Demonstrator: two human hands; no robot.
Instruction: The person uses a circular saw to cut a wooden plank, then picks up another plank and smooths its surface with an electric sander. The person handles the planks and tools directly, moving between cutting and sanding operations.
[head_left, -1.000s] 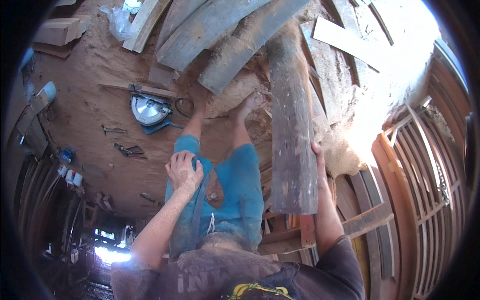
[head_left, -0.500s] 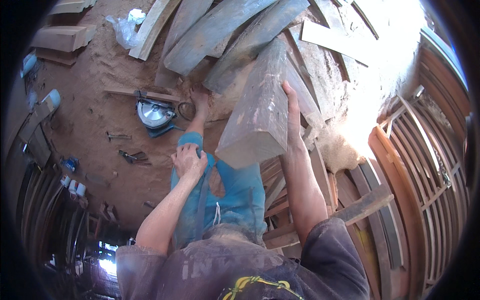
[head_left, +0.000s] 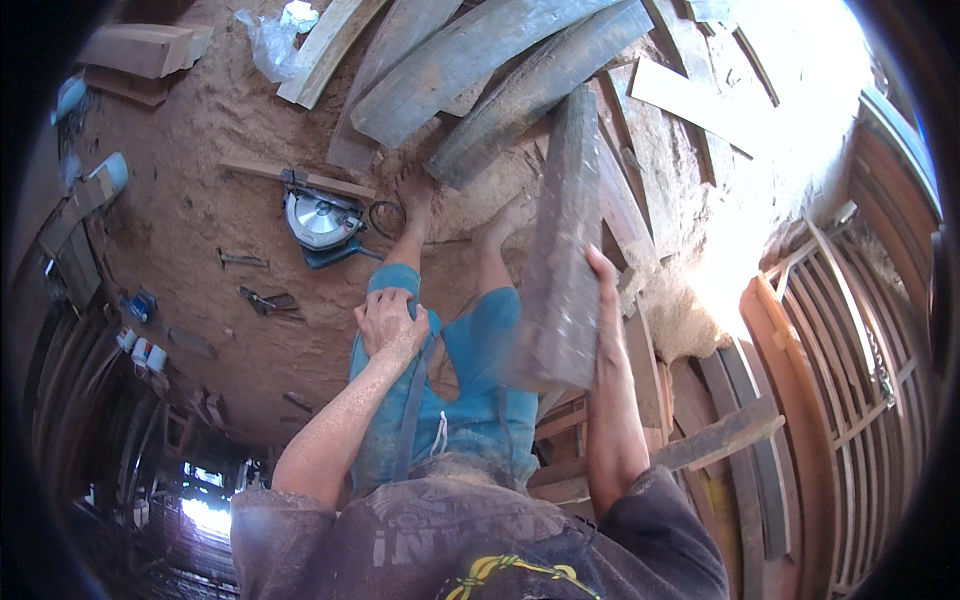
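Note:
A thick, dusty wooden beam point(head_left: 563, 250) slants in front of my right leg, its near end over my right thigh and its far end by the stacked timbers. My right hand point(head_left: 605, 283) is closed on the beam's right side, thumb up along the edge; the fingers beneath are hidden. My left hand point(head_left: 390, 325) rests on my left knee in blue trousers point(head_left: 470, 350), fingers spread and holding nothing. The beam's near end is smeared by motion.
Curved grey timbers point(head_left: 450, 70) lie ahead. On the sandy floor at left are a circular saw point(head_left: 322, 222), a hammer point(head_left: 243, 259) and a dark hand tool point(head_left: 268, 300). A slatted wooden frame point(head_left: 850, 330) stands at right, near a sawdust heap point(head_left: 685, 315).
The beam's near end has swung right and closer to my body, showing my right foot. My right hand has come nearer with it. My left hand stays on the knee.

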